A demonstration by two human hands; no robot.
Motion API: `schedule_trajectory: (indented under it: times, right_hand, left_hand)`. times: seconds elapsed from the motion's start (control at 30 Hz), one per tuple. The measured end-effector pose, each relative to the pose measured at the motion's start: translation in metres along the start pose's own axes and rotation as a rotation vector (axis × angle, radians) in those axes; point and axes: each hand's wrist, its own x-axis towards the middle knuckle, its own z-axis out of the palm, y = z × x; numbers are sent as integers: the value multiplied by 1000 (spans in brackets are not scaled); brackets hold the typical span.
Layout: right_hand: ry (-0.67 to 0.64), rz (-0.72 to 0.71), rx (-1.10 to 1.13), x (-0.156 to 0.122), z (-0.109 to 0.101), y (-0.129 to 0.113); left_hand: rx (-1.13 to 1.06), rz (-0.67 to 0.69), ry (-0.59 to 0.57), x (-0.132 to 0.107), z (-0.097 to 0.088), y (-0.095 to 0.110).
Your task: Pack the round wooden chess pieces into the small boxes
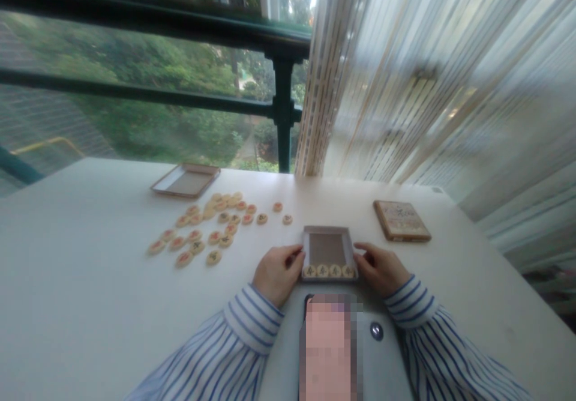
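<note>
A shallow open box [330, 229] sits on the table in front of me. Along its near wall runs a row of several round xiangqi pieces [335, 271] with dark characters. My left hand [279, 272] grips the box's left wall between thumb and fingers. On the opposite wall, my right hand [380, 268] has its fingers curled, with index finger and thumb against the side. To the left of the box, many loose xiangqi pieces [197, 247] lie scattered, some red-marked and some dark-marked, a few of them bunched together farther back.
An open box lid or tray [206, 183] lies at the far left of the white table [90, 281]. A closed flat box [402, 221] rests on the right. Close to me are a phone [326, 347] and a pale flat object [382, 365]. Railing [282, 113] and curtain [328, 71] border the back.
</note>
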Motion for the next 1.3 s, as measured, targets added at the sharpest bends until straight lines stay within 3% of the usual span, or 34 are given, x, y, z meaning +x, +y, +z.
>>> schedule_trajectory:
  times: [1.1,1.3]
  right_hand:
    - [26,-3,61,-2,5,-2]
    - [143,13,62,-3,3,-5]
  left_hand:
    - [-17,-7,35,0,0,1]
    - [-17,-4,71,-2,0,2]
